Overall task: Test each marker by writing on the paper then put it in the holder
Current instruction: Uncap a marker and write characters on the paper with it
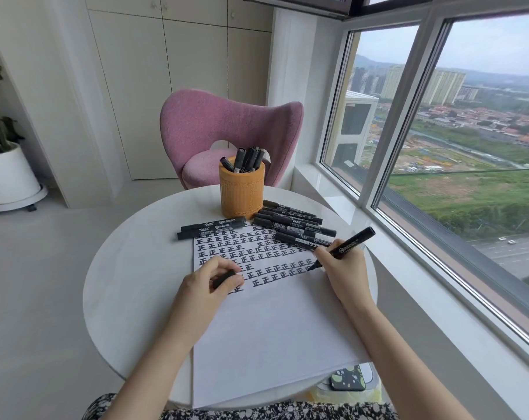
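Big window (469, 131) fills the whole right side, and a pink chair (226, 122) sits on the far side of a round white table (130, 268). A sheet of paper (272, 344) runs from the table's near edge toward the far side; its far part is packed with rows of the same black character and the near part is blank. Off at the far left there's a white pot (5, 174) with a plant on the floor. An orange holder (242, 192) stands just past the paper's far edge with a handful of capped markers (248, 157) poking out. A pile (293, 225) of more black markers lies just right of the holder, spilling onto the paper's far right corner, and a pair (211, 227) lies side by side at the far left corner. The right hand (345, 268) is wrapped around an uncapped marker (348, 245) in a writing grip, tip down on the paper at the right end of a row. The left hand (208, 280) rests on the paper's left side, fingers curled round a short black cap (223, 278). A dark speckled phone (348, 378) peeks out by the paper's near right corner.
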The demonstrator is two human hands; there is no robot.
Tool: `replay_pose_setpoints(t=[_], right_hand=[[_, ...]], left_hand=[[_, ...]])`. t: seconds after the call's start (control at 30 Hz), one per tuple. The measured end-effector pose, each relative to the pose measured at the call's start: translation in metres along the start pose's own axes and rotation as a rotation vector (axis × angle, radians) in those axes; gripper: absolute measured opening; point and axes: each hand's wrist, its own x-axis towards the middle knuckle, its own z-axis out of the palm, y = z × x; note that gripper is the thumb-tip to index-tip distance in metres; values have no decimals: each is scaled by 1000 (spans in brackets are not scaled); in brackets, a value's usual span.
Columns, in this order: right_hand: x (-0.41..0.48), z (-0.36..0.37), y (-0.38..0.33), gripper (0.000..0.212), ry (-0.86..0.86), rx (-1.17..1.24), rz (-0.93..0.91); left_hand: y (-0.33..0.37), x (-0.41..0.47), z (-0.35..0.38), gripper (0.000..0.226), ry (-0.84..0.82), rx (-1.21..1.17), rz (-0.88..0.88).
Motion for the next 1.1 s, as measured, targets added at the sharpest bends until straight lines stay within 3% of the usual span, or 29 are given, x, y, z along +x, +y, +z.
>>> replay_pose_setpoints(t=[1.1], right_hand=[[-1, -1, -1, 27, 34, -9, -2]], left_hand=[[2, -1, 0, 8, 3, -6, 6]])
